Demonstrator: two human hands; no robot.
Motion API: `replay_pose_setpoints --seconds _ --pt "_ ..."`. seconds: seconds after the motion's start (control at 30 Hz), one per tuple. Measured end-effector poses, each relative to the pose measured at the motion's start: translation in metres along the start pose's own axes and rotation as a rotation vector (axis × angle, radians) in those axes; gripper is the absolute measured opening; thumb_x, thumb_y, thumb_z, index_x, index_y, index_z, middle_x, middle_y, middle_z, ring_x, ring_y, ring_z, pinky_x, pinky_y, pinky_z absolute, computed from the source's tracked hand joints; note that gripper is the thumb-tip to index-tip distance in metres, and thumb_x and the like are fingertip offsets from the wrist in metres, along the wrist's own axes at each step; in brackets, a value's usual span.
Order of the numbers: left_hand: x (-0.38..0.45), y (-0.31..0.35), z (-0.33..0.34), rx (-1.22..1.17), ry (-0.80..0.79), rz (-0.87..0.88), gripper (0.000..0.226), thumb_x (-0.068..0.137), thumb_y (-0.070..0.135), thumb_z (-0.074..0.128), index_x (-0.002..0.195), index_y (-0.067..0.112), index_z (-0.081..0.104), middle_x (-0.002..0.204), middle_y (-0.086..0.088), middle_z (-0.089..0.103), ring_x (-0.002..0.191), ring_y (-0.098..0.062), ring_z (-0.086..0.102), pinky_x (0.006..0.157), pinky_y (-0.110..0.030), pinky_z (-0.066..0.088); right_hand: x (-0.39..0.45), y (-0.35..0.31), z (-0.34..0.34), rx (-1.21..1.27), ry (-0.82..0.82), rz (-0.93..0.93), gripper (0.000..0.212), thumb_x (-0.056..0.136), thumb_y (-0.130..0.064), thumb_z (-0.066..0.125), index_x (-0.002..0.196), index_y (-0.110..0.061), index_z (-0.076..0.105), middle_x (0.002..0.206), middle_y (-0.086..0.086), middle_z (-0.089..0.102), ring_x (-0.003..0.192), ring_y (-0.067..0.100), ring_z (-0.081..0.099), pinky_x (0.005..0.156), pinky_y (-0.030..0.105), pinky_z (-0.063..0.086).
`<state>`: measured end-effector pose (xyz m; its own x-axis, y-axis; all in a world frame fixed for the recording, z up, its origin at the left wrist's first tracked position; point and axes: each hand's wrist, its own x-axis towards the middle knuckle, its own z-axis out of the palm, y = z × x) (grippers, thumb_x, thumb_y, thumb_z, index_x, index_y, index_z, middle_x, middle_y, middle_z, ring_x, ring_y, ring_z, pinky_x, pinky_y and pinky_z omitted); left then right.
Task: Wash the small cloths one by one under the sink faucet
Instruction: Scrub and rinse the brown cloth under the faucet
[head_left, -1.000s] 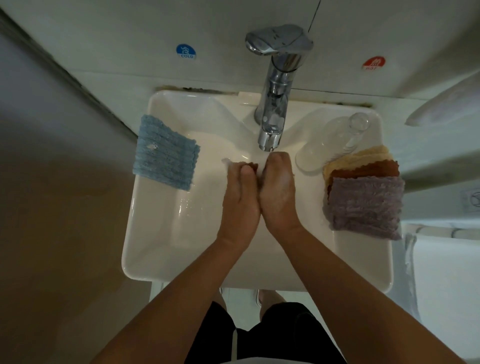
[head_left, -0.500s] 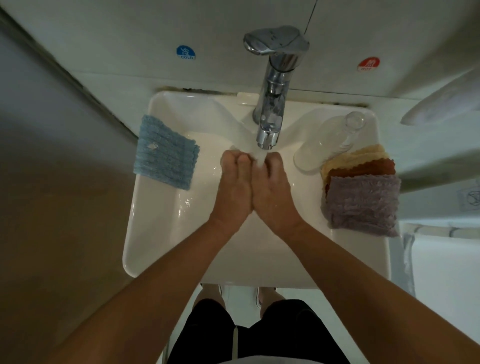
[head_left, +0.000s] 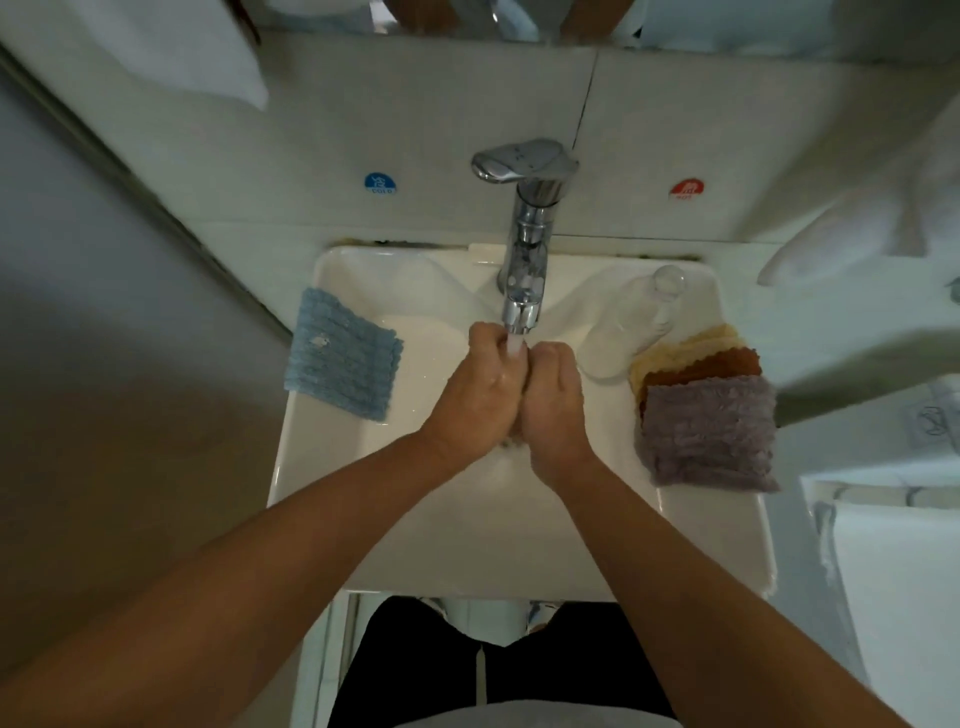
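Water runs from the chrome faucet (head_left: 524, 244) onto my two hands, which are pressed together over the white sink (head_left: 322, 483). My left hand (head_left: 480, 387) and my right hand (head_left: 553, 397) both curl round a small cloth (head_left: 511, 441); only a scrap of it shows below the palms. A blue cloth (head_left: 340, 353) hangs over the sink's left rim. A stack of folded cloths lies on the right rim: purple (head_left: 709, 431) on top, rust brown (head_left: 711, 364) and yellow (head_left: 685, 343) beneath.
A clear glass bottle (head_left: 631, 322) lies on its side on the sink's back right corner, next to the cloth stack. Blue cold (head_left: 380, 184) and red hot (head_left: 687, 188) stickers mark the tiled wall. A wall stands close on the left.
My hands have shifted a little toward me and rubbed against each other under the stream. The camera has tilted up, showing more wall above the faucet.
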<state>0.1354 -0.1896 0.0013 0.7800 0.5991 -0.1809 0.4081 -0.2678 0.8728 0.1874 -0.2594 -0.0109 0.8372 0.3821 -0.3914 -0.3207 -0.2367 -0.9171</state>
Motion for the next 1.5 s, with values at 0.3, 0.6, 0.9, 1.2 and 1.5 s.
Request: replay_pose_setpoints --seconds 0.3,0.6,0.9,1.2,1.5 --pt "-0.019 0.002 -0.009 -0.205 0.020 -0.143 0.026 0.109 0.042 0.035 0.116 0.018 0.042 0.100 0.003 0.063 0.089 -0.010 0.065 0.078 -0.033 0.058 -0.009 -0.008 -0.011 0.076 -0.013 0.059 0.032 0.103 -0.042 0.052 0.096 -0.011 0.059 0.078 0.006 0.063 0.066 0.018 0.062 0.054 0.033 0.053" --pt "-0.042 0.005 -0.045 -0.511 0.153 -0.157 0.010 0.107 0.022 0.052 0.116 0.020 0.056 0.108 -0.006 0.066 0.091 -0.012 0.068 0.070 -0.027 0.058 -0.037 -0.012 -0.029 -0.086 -0.406 -0.021 0.054 0.077 -0.028 0.089 0.119 -0.018 0.058 0.102 0.005 0.069 0.082 0.015 0.067 0.069 0.030 0.057" --pt "-0.056 0.031 -0.080 -0.205 -0.028 0.061 0.092 0.100 0.012 0.062 0.155 0.058 0.005 0.077 -0.009 0.059 0.070 -0.014 0.064 0.070 -0.037 0.063 -0.062 -0.034 -0.034 -0.168 -0.323 -0.068 0.032 0.082 -0.013 0.082 0.099 -0.010 0.055 0.081 0.005 0.066 0.072 0.016 0.069 0.061 0.032 0.057" --pt "-0.016 0.095 -0.090 0.083 -0.033 0.170 0.089 0.101 0.019 0.058 0.155 0.055 -0.004 0.069 -0.006 0.065 0.059 -0.018 0.064 0.066 -0.042 0.061 -0.066 -0.078 -0.037 0.062 -0.145 -0.137 0.031 0.086 -0.008 0.079 0.104 -0.011 0.054 0.097 0.016 0.070 0.082 0.026 0.076 0.068 0.041 0.064" --pt "-0.044 0.060 -0.080 -0.160 0.028 0.093 0.073 0.104 0.019 0.056 0.158 0.048 0.016 0.083 0.000 0.065 0.075 -0.011 0.068 0.070 -0.027 0.061 -0.068 -0.070 -0.038 0.118 -0.186 -0.168 0.038 0.087 0.006 0.071 0.115 -0.018 0.062 0.108 0.009 0.071 0.094 0.018 0.073 0.070 0.032 0.062"
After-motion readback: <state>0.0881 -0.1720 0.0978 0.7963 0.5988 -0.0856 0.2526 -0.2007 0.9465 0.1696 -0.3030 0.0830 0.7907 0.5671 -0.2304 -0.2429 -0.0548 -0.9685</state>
